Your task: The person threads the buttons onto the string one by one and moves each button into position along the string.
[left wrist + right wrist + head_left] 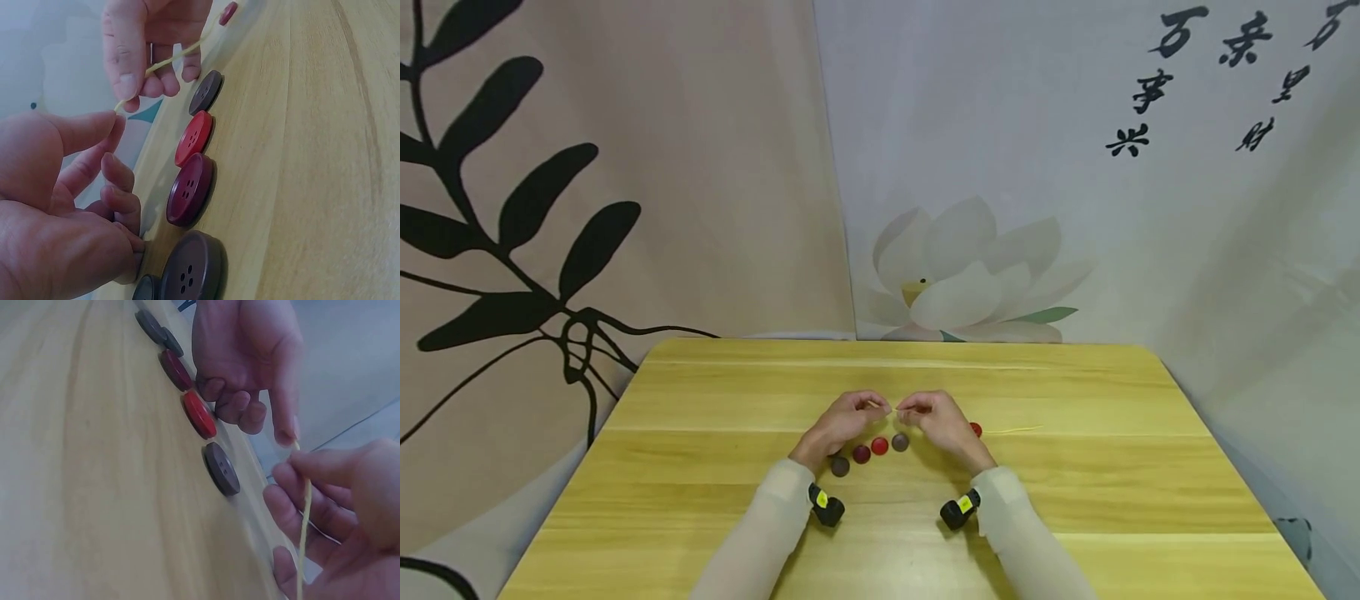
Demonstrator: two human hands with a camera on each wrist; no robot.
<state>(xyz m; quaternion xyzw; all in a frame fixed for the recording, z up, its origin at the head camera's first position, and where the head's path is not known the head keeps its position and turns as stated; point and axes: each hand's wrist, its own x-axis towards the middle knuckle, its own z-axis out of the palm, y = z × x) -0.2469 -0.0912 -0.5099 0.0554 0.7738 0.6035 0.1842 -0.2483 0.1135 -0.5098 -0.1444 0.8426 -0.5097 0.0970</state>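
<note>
My left hand [848,419] and right hand [938,419] meet fingertip to fingertip above the wooden table. Between left thumb and forefinger is pinched the tip of a thin yellow string [178,57]. Just behind that tip, the right thumb and fingers pinch the same string, which hangs past the right palm in the right wrist view. Under the hands lie four-hole buttons in a slanting row: dark brown [900,442], bright red [880,446], maroon [861,454] and a larger dark brown [840,467]. Another dark button [146,289] is partly hidden beside the large one.
Beside the right wrist lies a red button [976,429], partly covered by it. The string's far part runs rightward over the wooden table [1112,492]. A printed curtain [737,167] hangs behind the table's back edge.
</note>
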